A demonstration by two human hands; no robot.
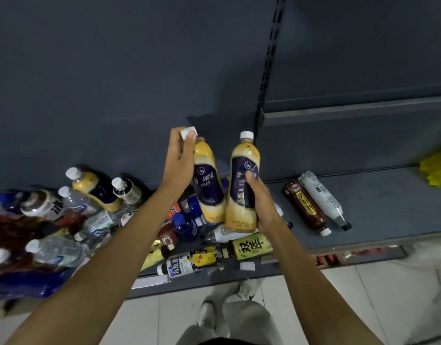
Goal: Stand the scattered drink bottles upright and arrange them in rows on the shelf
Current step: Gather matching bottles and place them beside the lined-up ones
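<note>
I have my left hand (178, 158) curled round the neck of one smooth plastic milk tea bottle (208, 185), my right hand (260, 202) clamped on its twin (243, 185), both full of creamy yellow liquid, above the grey metal shelf (376, 210) where other bottles (184, 263) lie jumbled.

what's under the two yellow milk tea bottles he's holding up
Lying bottles: a blue-capped bottle and a clear white-labelled bottle on the grey shelf. The held bottles hide the rest.
</note>
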